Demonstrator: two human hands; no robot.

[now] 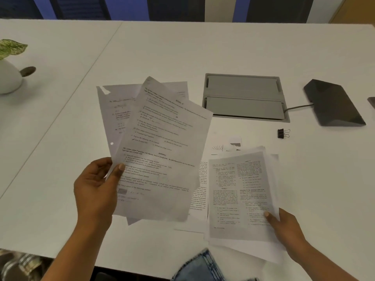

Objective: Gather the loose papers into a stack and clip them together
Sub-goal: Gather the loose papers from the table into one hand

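My left hand (97,187) grips a fanned bunch of printed sheets (160,147), lifted above the white table and tilted to the right. My right hand (284,228) pinches the lower right corner of a second bunch of printed pages (237,195), which lies near the table's front edge. A few more loose papers (199,191) lie flat on the table between and under the two bunches. A black binder clip (282,133) rests on the table, apart from both hands, to the upper right of the right-hand pages.
A grey cable hatch (243,96) is set into the table (203,49) behind the papers, with a cord running to a dark wedge-shaped device (334,104) at the right. A white vase with a leaf (9,76) stands far left. Denim shows at the front edge.
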